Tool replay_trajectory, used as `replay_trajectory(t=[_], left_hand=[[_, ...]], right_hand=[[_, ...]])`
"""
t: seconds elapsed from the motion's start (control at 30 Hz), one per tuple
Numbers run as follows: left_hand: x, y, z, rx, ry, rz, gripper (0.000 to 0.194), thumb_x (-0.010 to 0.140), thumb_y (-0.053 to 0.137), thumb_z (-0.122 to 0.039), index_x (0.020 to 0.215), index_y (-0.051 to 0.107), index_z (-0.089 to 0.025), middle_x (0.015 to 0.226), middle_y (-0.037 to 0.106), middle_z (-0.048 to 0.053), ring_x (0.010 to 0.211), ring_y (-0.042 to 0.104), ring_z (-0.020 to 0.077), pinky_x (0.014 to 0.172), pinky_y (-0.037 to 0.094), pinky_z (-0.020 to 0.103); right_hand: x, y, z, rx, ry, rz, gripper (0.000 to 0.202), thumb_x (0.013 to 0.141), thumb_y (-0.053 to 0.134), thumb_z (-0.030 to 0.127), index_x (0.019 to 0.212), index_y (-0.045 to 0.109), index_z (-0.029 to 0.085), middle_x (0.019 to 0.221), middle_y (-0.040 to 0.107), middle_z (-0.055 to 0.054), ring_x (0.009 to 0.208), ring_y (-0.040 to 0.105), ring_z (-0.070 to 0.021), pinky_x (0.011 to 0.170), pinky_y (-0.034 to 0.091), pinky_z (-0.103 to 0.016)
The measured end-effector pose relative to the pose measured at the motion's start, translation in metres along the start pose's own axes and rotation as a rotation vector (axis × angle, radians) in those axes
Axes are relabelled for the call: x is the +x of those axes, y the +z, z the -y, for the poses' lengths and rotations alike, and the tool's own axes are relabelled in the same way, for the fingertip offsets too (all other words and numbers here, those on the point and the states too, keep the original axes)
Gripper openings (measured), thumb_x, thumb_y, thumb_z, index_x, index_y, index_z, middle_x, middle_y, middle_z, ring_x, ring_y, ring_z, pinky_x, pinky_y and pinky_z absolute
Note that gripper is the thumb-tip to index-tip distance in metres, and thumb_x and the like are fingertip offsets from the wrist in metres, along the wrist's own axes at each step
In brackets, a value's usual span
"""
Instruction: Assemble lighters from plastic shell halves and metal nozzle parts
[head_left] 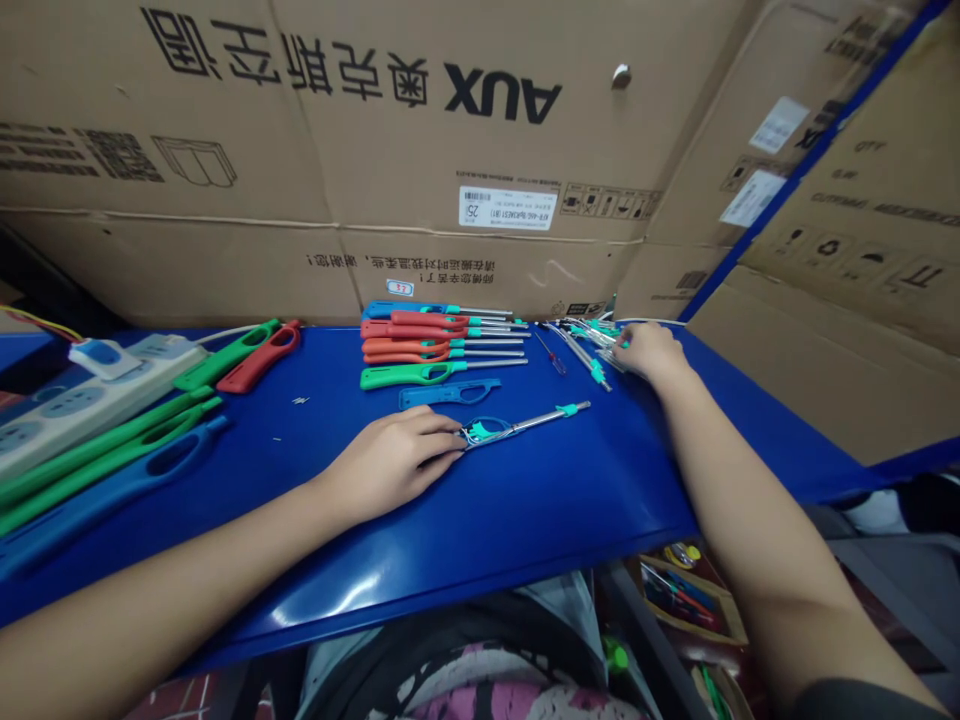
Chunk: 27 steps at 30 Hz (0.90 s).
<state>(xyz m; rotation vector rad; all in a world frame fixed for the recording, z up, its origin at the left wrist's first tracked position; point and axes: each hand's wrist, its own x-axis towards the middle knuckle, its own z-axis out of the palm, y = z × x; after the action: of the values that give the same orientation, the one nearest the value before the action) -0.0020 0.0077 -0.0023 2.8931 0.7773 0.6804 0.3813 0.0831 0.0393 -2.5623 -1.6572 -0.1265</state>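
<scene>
My left hand (pixel 397 455) rests on the handle end of a half-assembled blue stick lighter (pixel 489 430), fingers curled over it and hiding most of the handle. Its metal tube, with a turquoise piece near the tip, points right. Just beyond lies a loose blue handle half (pixel 450 394). At the right, my right hand (pixel 654 352) has its fingers bent into a pile of metal lighter tubes (pixel 600 340) with turquoise parts and wires; what the fingertips pinch is hidden. Left of this pile lies a small screwdriver (pixel 555 360).
Several stick lighters (pixel 409 350) lie stacked at the back. To the left are a white power strip (pixel 97 390) and several loose handle shells (pixel 150 440). Tiny metal pins (pixel 301 401) lie on the blue table (pixel 525 520). Cardboard walls (pixel 375 180) stand behind and right.
</scene>
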Motion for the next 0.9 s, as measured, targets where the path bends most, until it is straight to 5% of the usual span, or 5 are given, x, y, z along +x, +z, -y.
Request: replay_trajectory(t=[0.13,0.47,0.63,0.8,0.9], left_hand=[[0.001,-0.001,0.001,0.002,0.003,-0.020,0.024,0.098,0.053,-0.024,0.106,0.075,-0.024,0.111,0.074,0.005,0.097,0.069,0.0209,0.082,0.057,0.033],[0.001,0.006,0.009,-0.095,-0.018,-0.067,0.021,0.097,0.056,-0.023,0.106,0.075,-0.021,0.110,0.075,0.007,0.102,0.070,0.0219,0.087,0.058,0.036],[0.000,0.009,0.010,-0.199,-0.113,-0.134,0.020,0.093,0.065,-0.032,0.104,0.074,-0.019,0.107,0.077,0.007,0.102,0.072,0.0221,0.092,0.058,0.036],[0.003,0.006,0.003,-0.294,-0.241,-0.237,0.025,0.088,0.070,-0.039,0.104,0.074,-0.019,0.106,0.077,0.006,0.100,0.072,0.0224,0.095,0.057,0.037],[0.006,0.005,-0.004,-0.352,-0.337,-0.305,0.029,0.089,0.068,-0.040,0.110,0.072,-0.020,0.111,0.076,0.007,0.103,0.071,0.0232,0.096,0.057,0.039]], right_hand=[[0.004,-0.003,-0.003,0.037,0.013,0.065,0.018,0.080,0.065,0.025,0.095,0.073,0.019,0.103,0.072,-0.014,0.100,0.066,-0.0292,0.081,0.051,-0.036],[0.011,0.012,0.000,0.057,-0.066,0.141,0.020,0.079,0.067,0.034,0.088,0.073,0.017,0.093,0.073,-0.013,0.090,0.069,-0.0266,0.073,0.050,-0.031],[0.011,0.014,0.002,0.062,-0.106,0.168,0.009,0.078,0.068,0.026,0.080,0.070,0.017,0.086,0.072,-0.013,0.087,0.069,-0.0274,0.074,0.050,-0.033],[0.001,0.007,0.011,0.089,-0.086,0.061,0.011,0.081,0.065,0.025,0.087,0.066,0.016,0.096,0.071,-0.016,0.094,0.068,-0.0288,0.076,0.050,-0.034],[-0.016,0.004,0.031,0.391,-0.226,-0.047,0.015,0.087,0.062,0.032,0.092,0.060,0.017,0.091,0.070,-0.011,0.087,0.067,-0.0214,0.074,0.050,-0.030]])
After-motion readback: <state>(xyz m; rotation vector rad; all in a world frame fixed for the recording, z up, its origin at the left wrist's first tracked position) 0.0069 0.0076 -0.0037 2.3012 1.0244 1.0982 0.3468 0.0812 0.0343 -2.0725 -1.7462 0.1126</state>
